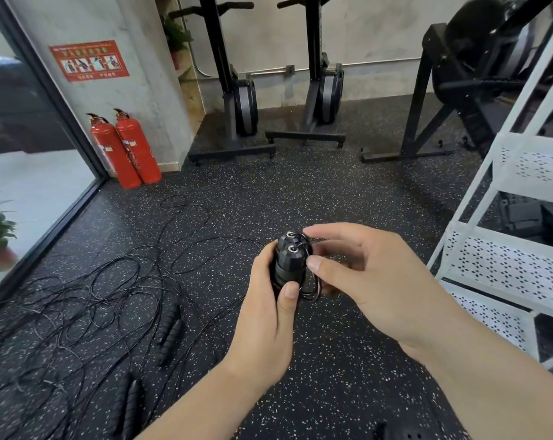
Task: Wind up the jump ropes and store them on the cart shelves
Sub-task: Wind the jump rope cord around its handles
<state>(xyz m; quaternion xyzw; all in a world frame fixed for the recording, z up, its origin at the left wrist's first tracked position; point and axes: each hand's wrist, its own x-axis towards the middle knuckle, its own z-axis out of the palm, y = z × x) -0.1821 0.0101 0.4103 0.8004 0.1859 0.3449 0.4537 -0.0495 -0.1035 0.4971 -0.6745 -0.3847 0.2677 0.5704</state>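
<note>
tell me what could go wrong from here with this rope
1. The coil beside the handles in the left hand grip looks pinched only by right hand fingertips; a slip could let the loops spring loose.
2. The ropes tangled on the floor could catch a foot on the way to the cart.

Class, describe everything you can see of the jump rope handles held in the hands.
Two black jump rope handles sit side by side, roughly upright, faceted and plastic-looking, each with a silver metal cap on top. The left hand grips them, thumb on the front. Thin black cord loops beside them, pinched by the right hand.
</note>
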